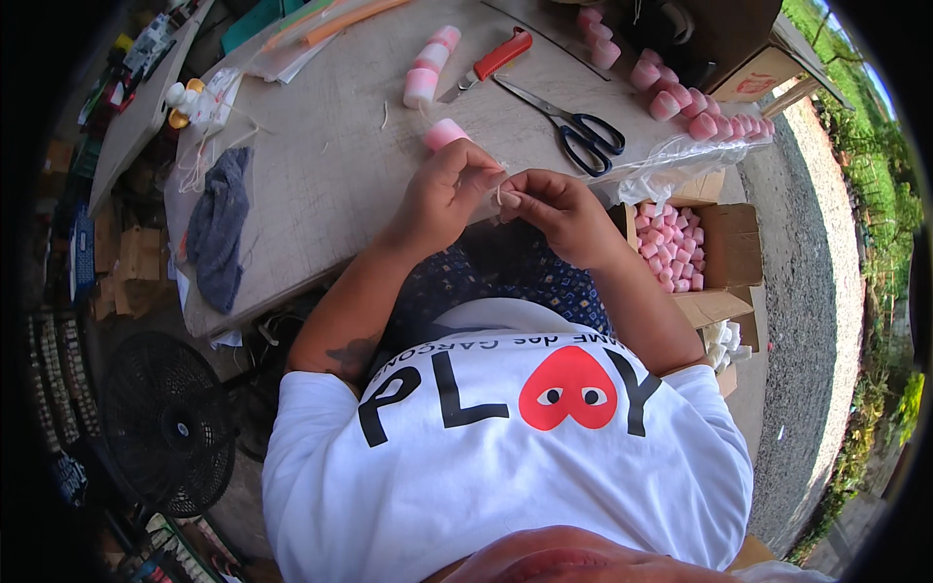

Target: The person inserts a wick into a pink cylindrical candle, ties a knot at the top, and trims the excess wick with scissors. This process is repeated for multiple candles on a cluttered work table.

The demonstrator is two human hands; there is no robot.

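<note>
At the table's near edge my two hands meet with fingertips pinched. My left hand (pixel 439 202) and my right hand (pixel 559 216) are both closed on a thin pale cord (pixel 500 194); most of it is hidden by the fingers. Just beyond my left hand lies a short pink cylinder (pixel 445 134). Farther up, a row of pink and white cylinders (pixel 428 70) lies end to end, with a bit of cord at its near end. A red-handled utility knife (pixel 498 56) rests beside that row. Dark-handled scissors (pixel 573 126) lie partly open to the right.
The grey tabletop (pixel 301 126) holds a blue-grey cloth (pixel 220 228) at left. Rows of pink cylinders (pixel 680 97) stand at the back right near a plastic bag (pixel 671 165). Below the right edge is a cardboard box (pixel 731 243) of small pink pieces. A black fan (pixel 170 423) stands lower left.
</note>
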